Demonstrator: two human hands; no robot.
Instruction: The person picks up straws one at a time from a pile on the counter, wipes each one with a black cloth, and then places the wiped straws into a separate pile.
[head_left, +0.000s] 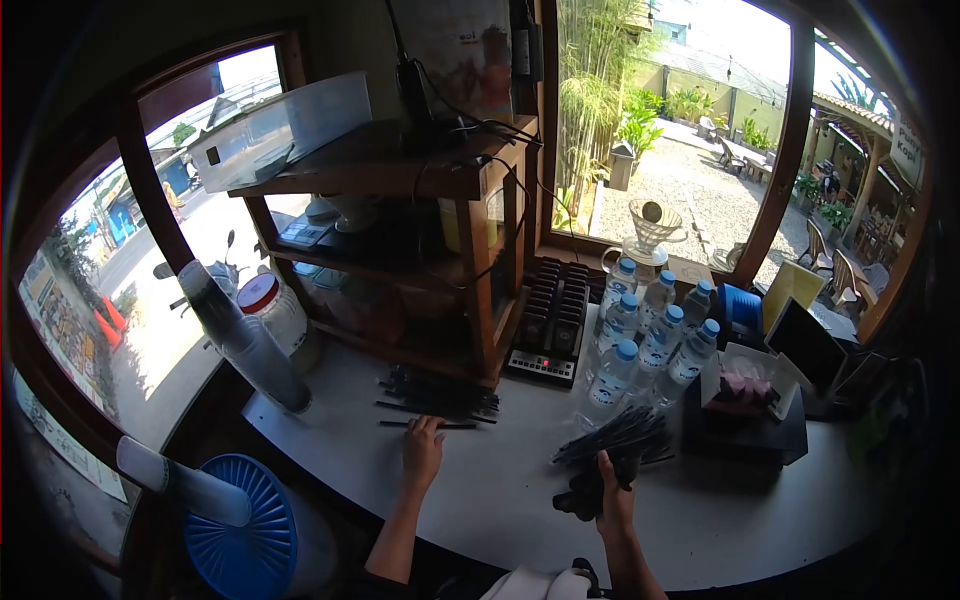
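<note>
Several thin black straws (440, 393) lie in a loose pile on the white counter, before the wooden shelf. My left hand (424, 446) rests at the pile's near edge, its fingertips on or beside one straw; whether they grip it cannot be made out. A thick bundle of black straws in clear wrapping (622, 440) is in my right hand (614, 492), thumb on top and fingers wrapped beneath. The bundle points up and left, close to the water bottles (612, 386).
A wooden shelf (400, 340) and a black device with red lights (545, 330) stand behind. At the right are a tissue box (745, 385) and a dark tablet (806, 345). Stacked cups (250, 345), a jar (280, 320) and a blue-lidded container (240, 530) stand left.
</note>
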